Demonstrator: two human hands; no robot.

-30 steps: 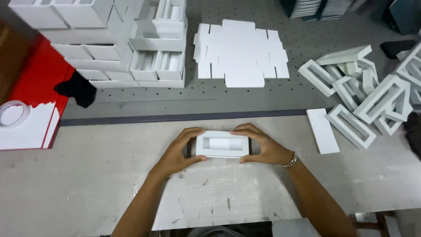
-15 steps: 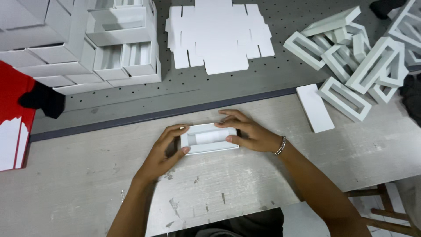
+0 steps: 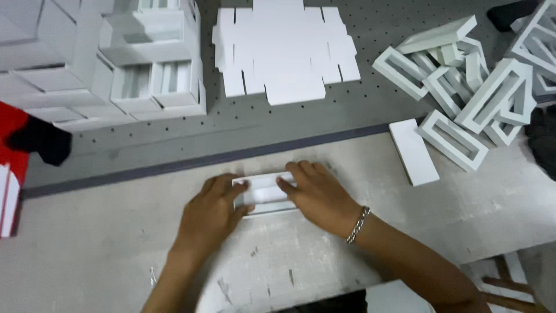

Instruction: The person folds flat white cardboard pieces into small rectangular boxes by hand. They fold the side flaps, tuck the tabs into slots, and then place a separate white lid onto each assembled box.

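Step in hand: both hands press a small white box (image 3: pixel 263 194) into shape on the worktop (image 3: pixel 116 249), low in the middle of the frame; it looks like a folding or seating step.
Left hand (image 3: pixel 211 211): just left of centre, fingers curled round the box's left end, thumb on its near edge, clamping it.
White box: lies flat between the two hands, touching both, its open top showing between them.
Right hand (image 3: pixel 315 194): just right of centre, fingers laid flat and close together over the box's right end, pressing down; a bracelet (image 3: pixel 356 226) sits at the wrist.
Next move calls for: probably even pressure from both ends, so the walls stay square.
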